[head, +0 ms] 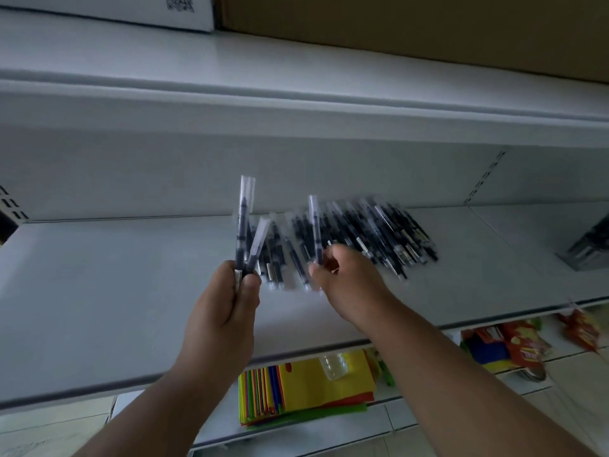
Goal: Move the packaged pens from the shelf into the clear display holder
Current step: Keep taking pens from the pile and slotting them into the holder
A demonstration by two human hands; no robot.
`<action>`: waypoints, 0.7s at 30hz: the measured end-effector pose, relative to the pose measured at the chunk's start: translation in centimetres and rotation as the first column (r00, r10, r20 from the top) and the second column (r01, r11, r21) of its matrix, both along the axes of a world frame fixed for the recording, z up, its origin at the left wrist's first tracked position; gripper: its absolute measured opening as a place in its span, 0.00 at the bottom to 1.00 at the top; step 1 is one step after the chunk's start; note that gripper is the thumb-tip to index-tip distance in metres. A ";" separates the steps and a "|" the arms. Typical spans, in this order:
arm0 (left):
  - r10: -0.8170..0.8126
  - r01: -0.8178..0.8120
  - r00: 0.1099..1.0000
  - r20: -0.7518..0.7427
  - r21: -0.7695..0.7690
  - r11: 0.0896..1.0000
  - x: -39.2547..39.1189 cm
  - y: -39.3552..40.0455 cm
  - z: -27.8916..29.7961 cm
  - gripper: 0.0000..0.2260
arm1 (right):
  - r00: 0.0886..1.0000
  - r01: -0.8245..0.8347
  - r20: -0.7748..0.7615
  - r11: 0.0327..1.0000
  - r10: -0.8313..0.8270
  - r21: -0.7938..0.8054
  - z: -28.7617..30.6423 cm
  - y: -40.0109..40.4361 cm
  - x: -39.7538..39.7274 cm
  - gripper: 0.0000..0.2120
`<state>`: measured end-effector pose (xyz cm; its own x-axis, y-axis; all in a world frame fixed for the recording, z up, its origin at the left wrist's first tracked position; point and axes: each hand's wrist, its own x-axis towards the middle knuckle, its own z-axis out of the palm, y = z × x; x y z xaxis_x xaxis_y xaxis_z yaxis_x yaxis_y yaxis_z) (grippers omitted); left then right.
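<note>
A pile of packaged black pens (372, 235) in clear sleeves lies on the white shelf (115, 291). My left hand (227, 298) is closed around two packaged pens (245, 232), held upright above the shelf. My right hand (342, 278) pinches one packaged pen (314, 225) at its lower end, lifted at the left part of the pile. At the shelf's far right edge stands a clear display holder (590, 249), partly cut off by the frame.
A shelf above (296, 103) overhangs the work area and carries a brown cardboard box (428, 24) and a white box (131, 8). Below lie coloured folders (296, 390), a small clear bottle (334, 366) and red snack packs (524, 344).
</note>
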<state>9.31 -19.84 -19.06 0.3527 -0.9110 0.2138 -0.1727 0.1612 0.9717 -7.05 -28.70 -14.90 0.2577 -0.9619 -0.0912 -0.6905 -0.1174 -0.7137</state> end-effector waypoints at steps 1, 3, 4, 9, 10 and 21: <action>-0.001 0.001 1.000 -0.002 0.012 1.000 -0.5 -0.2 0.1 0.12 | 0.998 0.020 0.064 1.000 -0.020 -0.004 0.3 0.3 -0.8 0.03; -0.005 0.004 1.000 0.024 0.035 0.999 -1.7 -0.7 0.3 0.14 | 0.981 0.083 0.177 0.996 -0.079 -0.019 0.9 0.6 -2.6 0.02; -0.004 0.003 0.999 0.039 0.046 0.999 -2.3 -0.9 0.5 0.14 | 0.968 0.114 0.229 0.993 -0.106 -0.022 1.3 0.7 -3.5 0.03; -0.064 0.062 0.998 0.017 0.116 0.991 -7.0 -2.6 0.7 0.15 | 0.806 0.192 0.574 0.981 -0.146 -0.021 2.6 1.8 -9.2 0.12; -0.093 0.096 0.995 -0.032 0.122 0.988 -8.4 -2.9 0.7 0.15 | 0.780 0.213 0.607 0.977 -0.152 -0.029 2.8 2.0 -10.7 0.15; -0.163 0.166 0.986 -0.030 0.151 0.975 -31.2 -4.0 0.3 0.10 | 0.898 0.372 0.378 0.848 -0.226 -0.377 3.8 3.6 -34.2 0.05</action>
<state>-21.91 -23.84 -18.73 0.1975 -0.9782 0.0636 -0.1394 0.0362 0.9896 -41.21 -25.06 -11.06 -0.1047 -0.9179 0.3827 -0.4959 -0.2854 -0.8202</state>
